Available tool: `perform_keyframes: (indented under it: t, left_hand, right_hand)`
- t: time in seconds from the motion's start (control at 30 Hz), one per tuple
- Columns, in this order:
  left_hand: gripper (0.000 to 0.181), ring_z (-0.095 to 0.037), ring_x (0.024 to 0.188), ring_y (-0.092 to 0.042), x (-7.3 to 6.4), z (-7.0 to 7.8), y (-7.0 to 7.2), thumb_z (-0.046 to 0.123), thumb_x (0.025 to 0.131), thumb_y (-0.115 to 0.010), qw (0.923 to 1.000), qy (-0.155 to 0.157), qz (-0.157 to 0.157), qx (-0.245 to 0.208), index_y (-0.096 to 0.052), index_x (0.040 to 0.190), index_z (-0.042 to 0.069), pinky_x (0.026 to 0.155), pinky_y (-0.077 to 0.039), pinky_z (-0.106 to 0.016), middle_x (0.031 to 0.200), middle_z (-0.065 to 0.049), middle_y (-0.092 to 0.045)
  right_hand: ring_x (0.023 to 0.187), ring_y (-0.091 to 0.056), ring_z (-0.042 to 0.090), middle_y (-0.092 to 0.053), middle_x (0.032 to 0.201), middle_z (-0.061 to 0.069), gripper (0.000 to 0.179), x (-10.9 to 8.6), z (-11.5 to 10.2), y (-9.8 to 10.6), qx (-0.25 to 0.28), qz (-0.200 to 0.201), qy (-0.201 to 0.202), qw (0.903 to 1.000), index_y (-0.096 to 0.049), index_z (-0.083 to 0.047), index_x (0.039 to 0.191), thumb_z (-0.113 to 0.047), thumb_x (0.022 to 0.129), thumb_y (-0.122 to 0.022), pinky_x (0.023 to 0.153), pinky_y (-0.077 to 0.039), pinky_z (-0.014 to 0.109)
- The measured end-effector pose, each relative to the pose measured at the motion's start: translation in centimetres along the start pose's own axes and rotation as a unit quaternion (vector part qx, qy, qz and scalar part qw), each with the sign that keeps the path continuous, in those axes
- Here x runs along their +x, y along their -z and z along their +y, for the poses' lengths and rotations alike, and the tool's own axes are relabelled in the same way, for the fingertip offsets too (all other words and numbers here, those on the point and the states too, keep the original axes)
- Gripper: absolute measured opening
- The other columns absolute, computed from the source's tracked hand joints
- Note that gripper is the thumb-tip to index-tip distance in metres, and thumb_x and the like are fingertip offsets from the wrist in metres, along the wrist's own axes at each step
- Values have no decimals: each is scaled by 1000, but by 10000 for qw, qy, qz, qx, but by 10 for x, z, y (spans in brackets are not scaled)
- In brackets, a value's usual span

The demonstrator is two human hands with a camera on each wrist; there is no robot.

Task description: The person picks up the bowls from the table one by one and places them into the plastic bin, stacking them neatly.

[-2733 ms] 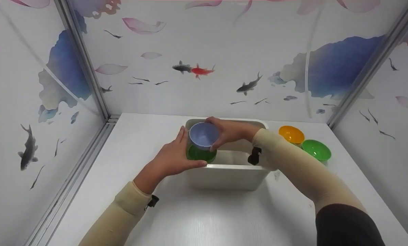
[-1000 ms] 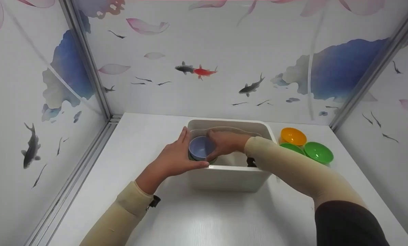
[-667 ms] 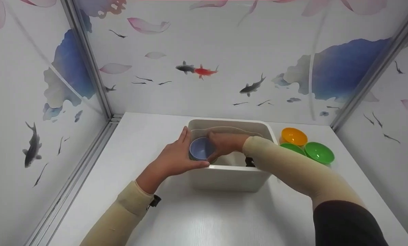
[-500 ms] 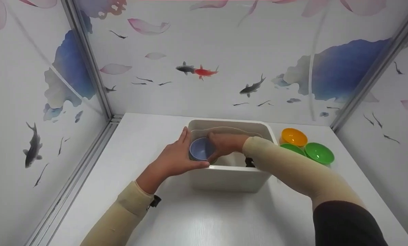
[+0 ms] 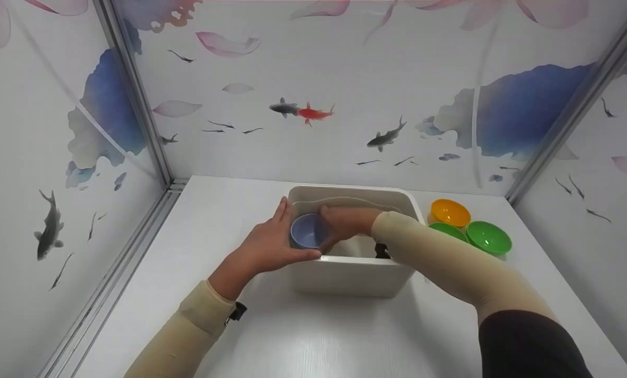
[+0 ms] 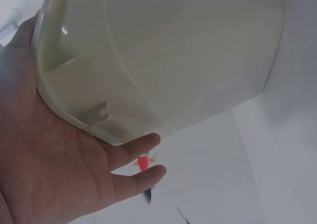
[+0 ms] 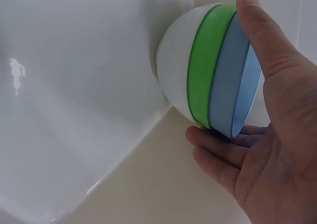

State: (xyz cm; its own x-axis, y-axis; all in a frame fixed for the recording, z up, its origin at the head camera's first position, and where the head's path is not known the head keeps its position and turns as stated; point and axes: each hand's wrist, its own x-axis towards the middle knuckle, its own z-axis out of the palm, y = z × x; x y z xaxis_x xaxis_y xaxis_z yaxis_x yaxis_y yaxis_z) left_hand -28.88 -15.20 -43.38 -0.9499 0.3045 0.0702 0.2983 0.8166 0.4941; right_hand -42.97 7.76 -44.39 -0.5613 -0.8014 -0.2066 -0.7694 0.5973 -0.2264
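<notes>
Inside the white bin (image 5: 344,278), my right hand (image 5: 347,221) holds a blue bowl (image 5: 305,231) by its rim. The right wrist view shows the thumb on one side of that rim and the fingers on the other. Nested under the blue bowl is a green bowl (image 7: 205,68), with a white rounded part (image 7: 173,68) below its green band. My left hand (image 5: 263,244) rests against the bin's left front corner, thumb along the front rim. In the left wrist view two straight fingers (image 6: 141,179) reach past the bin's outer wall.
On the white table (image 5: 313,336), right of the bin, stand an orange bowl (image 5: 450,212) and two green ones; the right sleeve partly covers the nearer-bin green bowl (image 5: 447,229), not the outer green bowl (image 5: 489,238). Printed panels (image 5: 323,147) enclose the table's back and sides.
From above the green bowl, the blue bowl has gone down into it, lowered by my right hand. The left hand has kept its place; over the last second little differs.
</notes>
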Motion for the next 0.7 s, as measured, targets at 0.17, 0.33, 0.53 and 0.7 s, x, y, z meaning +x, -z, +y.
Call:
perform_keyframes:
  t: [0.17,0.33,0.53,0.7]
  left_hand:
    - [143,-46,151,-50,-1,0,-1,91,81,-72,10000,25,30,-1,-13,177,3,120,-45,-57,185,-14,-1]
    - [144,-45,152,-49,0,0,-2,92,80,-72,10000,71,9,-35,-11,178,5,121,-44,-58,186,-13,-1]
    - [146,-45,153,-48,0,1,-2,93,79,-72,9999,116,-26,-16,-10,178,5,121,-44,-58,186,-13,0]
    - [146,-46,154,-47,-1,2,-1,91,79,-73,9998,188,-71,-36,-9,178,6,121,-43,-60,186,-12,1]
  right_hand:
    - [114,-65,28,-66,126,20,105,-5,-4,8,448,-252,-316,9982,-46,13,146,-51,81,-99,110,-53,43]
    - [114,-64,27,-67,130,21,104,-14,1,17,612,-285,-393,9969,-50,10,146,-54,79,-100,106,-53,44]
    - [126,-68,40,-64,141,30,97,-40,3,43,856,-228,-541,9946,-46,11,151,-44,88,-95,108,-55,49]
    - [132,-68,41,-65,146,28,85,-67,6,67,1200,-69,-548,9912,-47,7,156,-38,96,-88,112,-53,53]
